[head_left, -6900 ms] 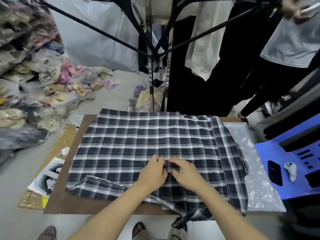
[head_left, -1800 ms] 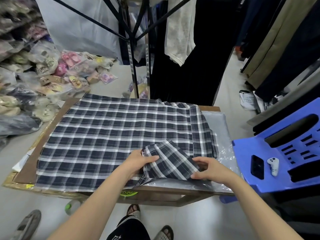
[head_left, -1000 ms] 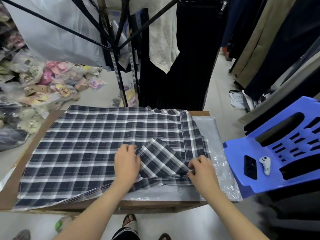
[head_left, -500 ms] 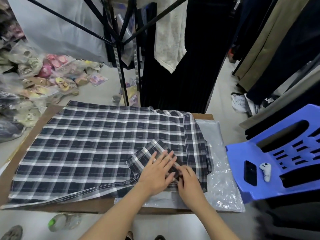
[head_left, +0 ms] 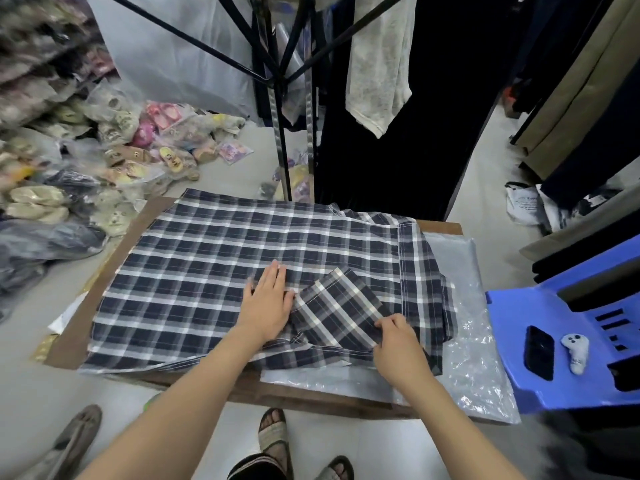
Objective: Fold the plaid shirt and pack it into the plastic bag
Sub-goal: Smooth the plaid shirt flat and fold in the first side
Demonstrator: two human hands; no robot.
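Observation:
The dark blue and white plaid shirt (head_left: 214, 271) lies spread flat over a brown table (head_left: 311, 396). One sleeve (head_left: 337, 311) is folded back diagonally onto the shirt's near right part. My left hand (head_left: 268, 303) rests flat, fingers together, on the shirt just left of that sleeve. My right hand (head_left: 396, 337) pinches the sleeve's near right edge. A clear plastic bag (head_left: 471, 358) lies flat under the shirt's right side and sticks out toward the right and the front.
A blue plastic chair (head_left: 571, 386) stands right of the table with a black phone (head_left: 539, 351) and a small white controller (head_left: 576, 351) on it. Bagged shoes (head_left: 114, 157) are piled on the floor at left. A clothes rack (head_left: 277, 98) with hanging garments stands behind the table.
The sleeve has been laid back onto the shirt and pressed down. My left hand has slid left off the sleeve onto the shirt body; my right hand has moved to the sleeve's right edge.

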